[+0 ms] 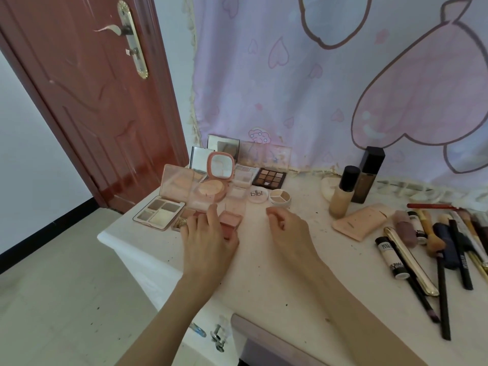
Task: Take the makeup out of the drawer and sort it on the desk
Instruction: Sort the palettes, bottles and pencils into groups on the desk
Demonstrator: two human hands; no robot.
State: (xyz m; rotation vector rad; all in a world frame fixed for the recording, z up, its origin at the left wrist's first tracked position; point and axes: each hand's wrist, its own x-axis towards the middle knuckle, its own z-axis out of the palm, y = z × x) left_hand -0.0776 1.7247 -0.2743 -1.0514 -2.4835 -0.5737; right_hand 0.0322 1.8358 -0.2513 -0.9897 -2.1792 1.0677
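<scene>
My left hand (pixel 208 241) lies on the white desk (pixel 290 265), fingers touching a small pink blush compact (pixel 231 220) whose clear lid stands open. My right hand (pixel 287 228) hovers beside it with loosely curled fingers, holding nothing. Behind them stand open palettes: a pink four-pan palette (pixel 158 211), a round peach powder compact (pixel 214 190), a brown eyeshadow palette (pixel 269 177), a white round lid (pixel 257 195) and a three-shade concealer pot (pixel 280 198). The drawer (pixel 264 336) shows at the bottom edge, its inside hidden.
Two foundation bottles (pixel 343 191) (pixel 369 175) stand at the back right. A peach tube (pixel 359 220) lies flat; brushes, pencils and mascaras (pixel 433 249) spread at the right. A pink cartoon cloth (pixel 317 88) hangs behind; a red door (pixel 92 101) is left.
</scene>
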